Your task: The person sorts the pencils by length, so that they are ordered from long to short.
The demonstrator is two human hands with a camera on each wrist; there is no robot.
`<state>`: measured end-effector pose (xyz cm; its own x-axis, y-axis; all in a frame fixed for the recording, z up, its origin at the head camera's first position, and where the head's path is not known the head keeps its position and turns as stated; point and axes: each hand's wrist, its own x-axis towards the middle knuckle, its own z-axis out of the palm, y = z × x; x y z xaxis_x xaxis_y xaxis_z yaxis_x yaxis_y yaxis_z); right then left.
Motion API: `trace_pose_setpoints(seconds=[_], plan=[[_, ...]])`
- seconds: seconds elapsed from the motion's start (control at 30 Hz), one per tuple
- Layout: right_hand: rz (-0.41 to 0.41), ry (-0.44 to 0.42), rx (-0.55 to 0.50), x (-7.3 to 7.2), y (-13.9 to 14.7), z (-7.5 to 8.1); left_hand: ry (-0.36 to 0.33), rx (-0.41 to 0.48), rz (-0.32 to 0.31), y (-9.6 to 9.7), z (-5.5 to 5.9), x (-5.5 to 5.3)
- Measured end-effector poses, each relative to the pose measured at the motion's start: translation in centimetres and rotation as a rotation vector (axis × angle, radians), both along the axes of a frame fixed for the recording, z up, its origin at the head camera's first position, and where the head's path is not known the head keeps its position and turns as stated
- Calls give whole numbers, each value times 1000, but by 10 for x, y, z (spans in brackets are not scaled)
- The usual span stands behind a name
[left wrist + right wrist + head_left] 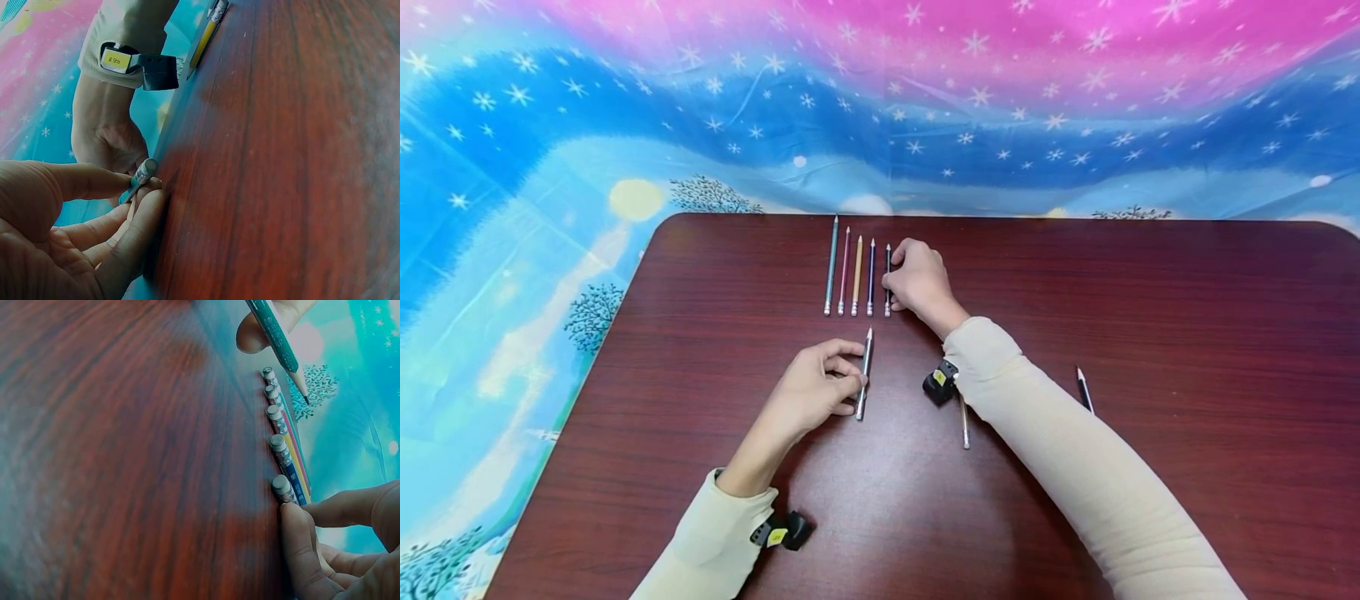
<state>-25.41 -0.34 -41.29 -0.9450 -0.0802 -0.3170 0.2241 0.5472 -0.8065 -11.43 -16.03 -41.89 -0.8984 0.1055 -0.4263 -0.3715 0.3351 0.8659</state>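
L hand [808, 387] pinches green pencil [867, 354] nearside of row [857, 275], R hand [920, 279] pinches dark pencil [888, 260] at row's R end; both prob. light, stiff, brittle-tipped, so hold mid-barrel.

Smooth tabletop [1165, 333] with wood grain, glossy where light catches it. On the tabletop, smooth painted pencils [857, 275] with shiny metal ferrules [281, 451], matt erasers [276, 441] and bare-wood tips [301, 385]. Behind the tabletop, a lightly creased cloth backdrop [887, 108]; over the tabletop, matt cloth sleeves [1075, 450] and black plastic-looking wrist cameras [937, 386].
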Motion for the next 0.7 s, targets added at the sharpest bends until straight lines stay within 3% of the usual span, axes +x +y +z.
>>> trace_pose_setpoints(seconds=[0.7], plan=[[2,0,-1,-1,-1,-2,-2,-4,8,0,0,1]])
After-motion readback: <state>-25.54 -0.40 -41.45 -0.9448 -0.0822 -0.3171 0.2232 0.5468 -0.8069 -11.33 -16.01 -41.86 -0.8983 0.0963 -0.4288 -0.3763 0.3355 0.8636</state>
